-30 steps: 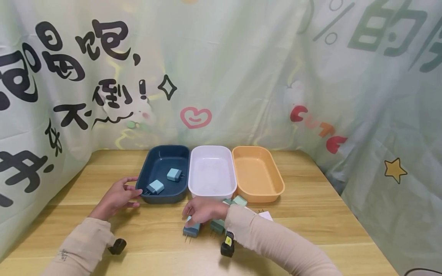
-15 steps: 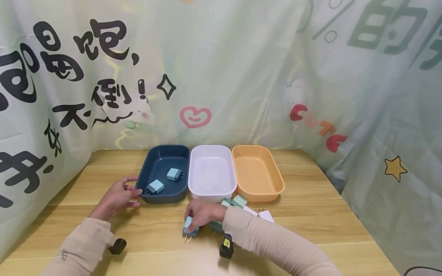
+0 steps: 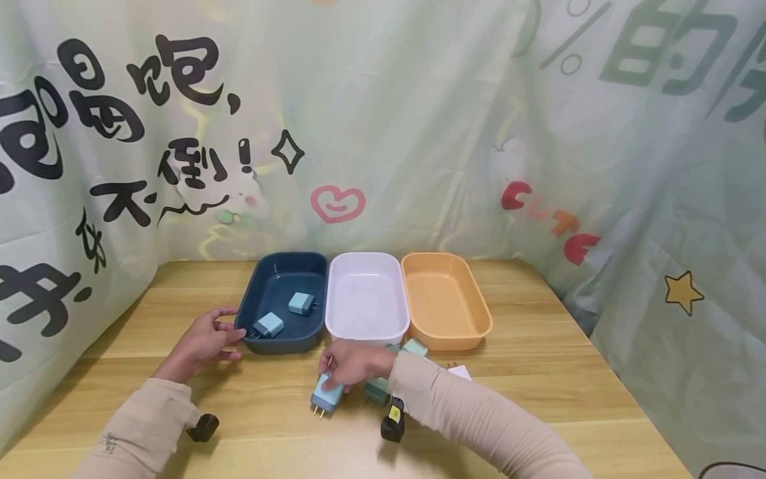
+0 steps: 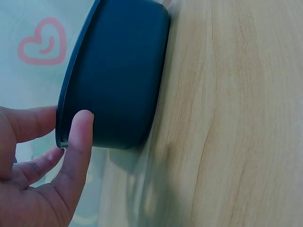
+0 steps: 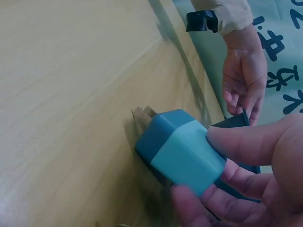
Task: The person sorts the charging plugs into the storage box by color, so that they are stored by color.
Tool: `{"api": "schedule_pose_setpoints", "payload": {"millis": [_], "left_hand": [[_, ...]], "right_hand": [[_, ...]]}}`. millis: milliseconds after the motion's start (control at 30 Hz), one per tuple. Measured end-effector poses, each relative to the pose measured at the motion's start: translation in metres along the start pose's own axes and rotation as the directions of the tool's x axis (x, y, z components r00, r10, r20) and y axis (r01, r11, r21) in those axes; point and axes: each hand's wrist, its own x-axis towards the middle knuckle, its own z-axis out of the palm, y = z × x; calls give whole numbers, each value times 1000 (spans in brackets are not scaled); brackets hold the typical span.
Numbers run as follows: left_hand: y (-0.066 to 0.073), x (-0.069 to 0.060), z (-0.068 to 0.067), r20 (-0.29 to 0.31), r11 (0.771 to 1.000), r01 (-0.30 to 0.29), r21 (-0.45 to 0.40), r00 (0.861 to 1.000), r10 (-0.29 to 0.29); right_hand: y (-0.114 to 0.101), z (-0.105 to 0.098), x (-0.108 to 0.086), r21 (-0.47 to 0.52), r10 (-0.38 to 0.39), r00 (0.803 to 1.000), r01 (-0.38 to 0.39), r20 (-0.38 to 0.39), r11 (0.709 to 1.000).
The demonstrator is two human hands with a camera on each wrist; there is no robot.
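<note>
My right hand [image 3: 353, 362] pinches a two-tone blue charger plug [image 3: 327, 392] between thumb and fingers, just above the tabletop. In the right wrist view the charger plug [image 5: 180, 146] tilts, its metal prongs pointing away from the palm. My left hand [image 3: 206, 339] holds the near left corner of the navy tray [image 3: 287, 344], thumb on the front wall and other fingers at the side. The left wrist view shows those fingers at the tray's rim [image 4: 64, 99]. Two blue charger plugs [image 3: 302, 303] lie inside that tray.
A white tray [image 3: 368, 303] and an orange tray [image 3: 445, 303] stand right of the navy one. Green charger plugs [image 3: 376, 390] and a white one [image 3: 459, 372] lie around the right forearm, partly hidden. A printed cloth [image 3: 413, 133] hangs behind the wooden table [image 3: 538, 372].
My right hand has lifted and turned the blue charger plug slightly, shifting it a little left. The left hand stays at the navy tray's corner.
</note>
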Motion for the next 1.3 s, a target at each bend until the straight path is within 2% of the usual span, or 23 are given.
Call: {"api": "schedule_pose_setpoints", "payload": {"millis": [600,1300], "left_hand": [[0,-1,0,5,1000,-1,-3,1000,1],[0,-2,0,4,1000,-14,3,1000,14]], "right_hand": [[-3,-11,4,175,-24,999,18,32,984],[-10,-25,11,270,-51,996,28,79,963]]}}
